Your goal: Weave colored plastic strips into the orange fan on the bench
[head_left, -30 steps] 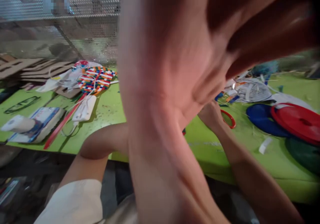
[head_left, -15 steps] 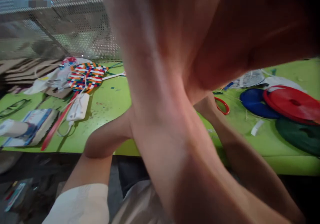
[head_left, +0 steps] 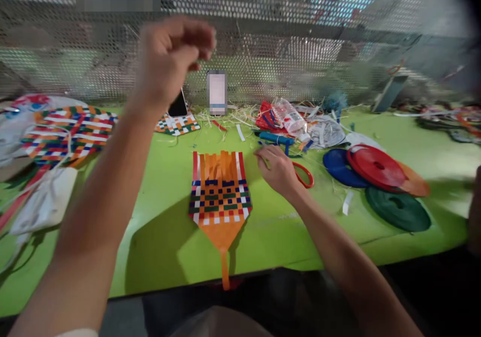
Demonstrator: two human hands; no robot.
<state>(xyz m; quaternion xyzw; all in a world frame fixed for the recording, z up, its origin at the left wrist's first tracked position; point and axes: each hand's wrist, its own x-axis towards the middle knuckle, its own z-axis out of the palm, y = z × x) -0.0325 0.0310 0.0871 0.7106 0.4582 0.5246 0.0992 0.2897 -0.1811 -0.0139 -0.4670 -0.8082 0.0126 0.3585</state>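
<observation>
Cleared from the head view was the large arm; the left hand (head_left: pixel 176 53) was raised and curled, its grip blurred beyond telling. The right hand (head_left: pixel 277 167) was bent beside a red ring (head_left: pixel 310 180), its hold unclear. A black slab (head_left: pixel 179 105) was partly hidden by the left wrist; the woven piece (head_left: pixel 221 204) was laid between the forearms, untouched.
</observation>
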